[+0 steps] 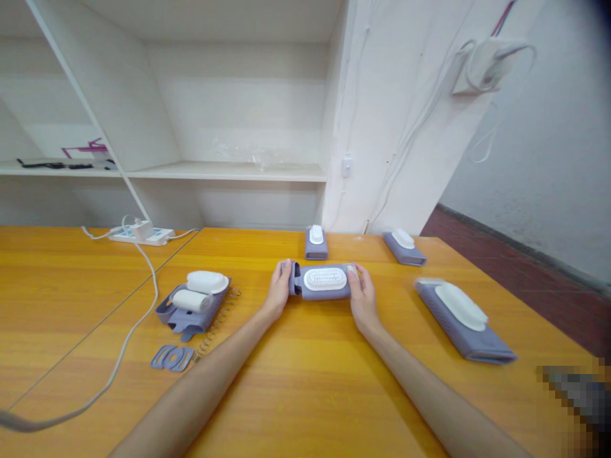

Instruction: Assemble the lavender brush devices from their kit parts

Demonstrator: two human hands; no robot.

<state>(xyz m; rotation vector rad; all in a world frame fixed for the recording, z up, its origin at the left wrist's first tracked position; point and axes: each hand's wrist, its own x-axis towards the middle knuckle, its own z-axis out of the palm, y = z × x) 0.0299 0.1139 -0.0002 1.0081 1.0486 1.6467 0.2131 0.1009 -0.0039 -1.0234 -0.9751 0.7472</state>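
Both hands hold a grey-purple plastic case [315,294] with a white oval brush [325,278] set in its face, bristles up. My left hand [278,289] is closed round the case's left end piece [294,280], which stands slightly apart from the main body with a dark gap between. On the right end, my right hand [363,296] grips the body, thumb on top near a small white part. Left of my hands lies an opened case [210,312] with a white roller [191,301] and a white oval part [208,281]. Beside it are a long coil spring [217,324] and a flat slotted piece [172,358].
Similar cases stand on the wooden table: one at the back [316,254], one at back right [403,249], a larger-looking one at right [465,324]. A power strip [142,234] and its white cable [138,322] occupy the left. White shelving [229,170] rises behind.
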